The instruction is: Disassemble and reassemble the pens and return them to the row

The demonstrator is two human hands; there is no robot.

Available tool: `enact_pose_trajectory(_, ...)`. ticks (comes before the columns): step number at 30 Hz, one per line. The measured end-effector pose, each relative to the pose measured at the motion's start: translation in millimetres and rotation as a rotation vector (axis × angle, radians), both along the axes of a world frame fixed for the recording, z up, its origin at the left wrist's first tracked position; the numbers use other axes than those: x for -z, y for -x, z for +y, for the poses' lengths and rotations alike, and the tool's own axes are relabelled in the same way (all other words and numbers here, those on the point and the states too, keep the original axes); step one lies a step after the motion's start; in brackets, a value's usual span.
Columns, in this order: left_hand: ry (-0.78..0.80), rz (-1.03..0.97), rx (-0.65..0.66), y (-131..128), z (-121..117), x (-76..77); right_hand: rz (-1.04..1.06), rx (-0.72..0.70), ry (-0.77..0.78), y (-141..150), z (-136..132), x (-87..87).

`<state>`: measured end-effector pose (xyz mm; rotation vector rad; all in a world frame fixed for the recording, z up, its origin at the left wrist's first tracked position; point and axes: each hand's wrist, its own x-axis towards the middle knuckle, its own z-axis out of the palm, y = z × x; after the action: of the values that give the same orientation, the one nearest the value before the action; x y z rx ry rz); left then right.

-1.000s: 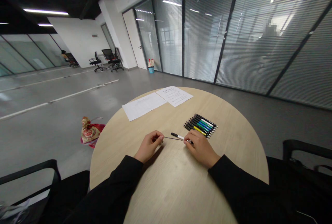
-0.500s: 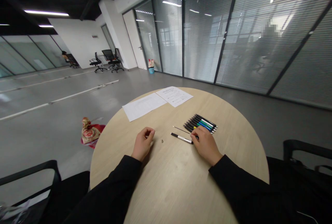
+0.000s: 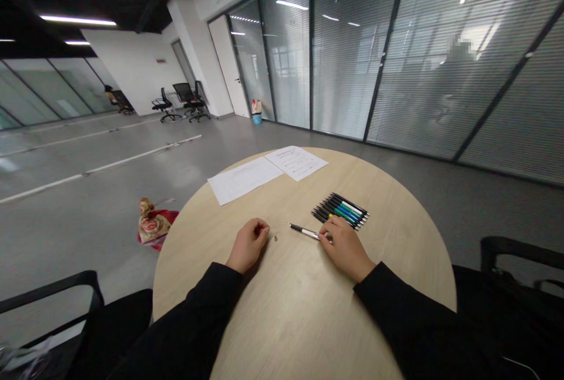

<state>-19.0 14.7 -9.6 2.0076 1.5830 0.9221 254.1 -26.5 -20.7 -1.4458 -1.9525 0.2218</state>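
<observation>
well, the left hand [image 3: 247, 245] rests on the round wooden table [image 3: 286, 321] with its fingers curled closed, holding nothing that shows, and a tiny grey part [image 3: 276, 238] lies just beside them. the right hand [image 3: 346, 248] sits over one end of a black-and-white pen [image 3: 304, 232] lying flat; its fingers cover that end, but whether they grip it i cannot tell. a neat row of colored pens [image 3: 339, 211] lies just beyond, and two sheets of paper [image 3: 244, 180] lie farther off.
</observation>
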Motion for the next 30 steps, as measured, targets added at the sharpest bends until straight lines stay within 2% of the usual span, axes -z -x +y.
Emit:
enact_pose_trajectory(11, -0.023, 0.346, 0.084, 0, -1, -1.8, -0.098, -0.053, -0.014, 9, -6, -0.1)
enact_pose_trajectory(18, -0.012, 0.307, 0.07, 0, -1, -2.3, -0.088, -0.055, -0.005, 9, -8, -2.2)
enact_pose_trajectory(23, -0.019, 0.232, 0.028, 3, 1, 3.3, -0.047, -0.011, -0.012, 6, -7, -4.0)
enact_pose_trajectory(30, -0.039, 0.192, 0.042, 5, 4, 10.7, -0.066, 0.018, -0.011, 2, -4, -1.9)
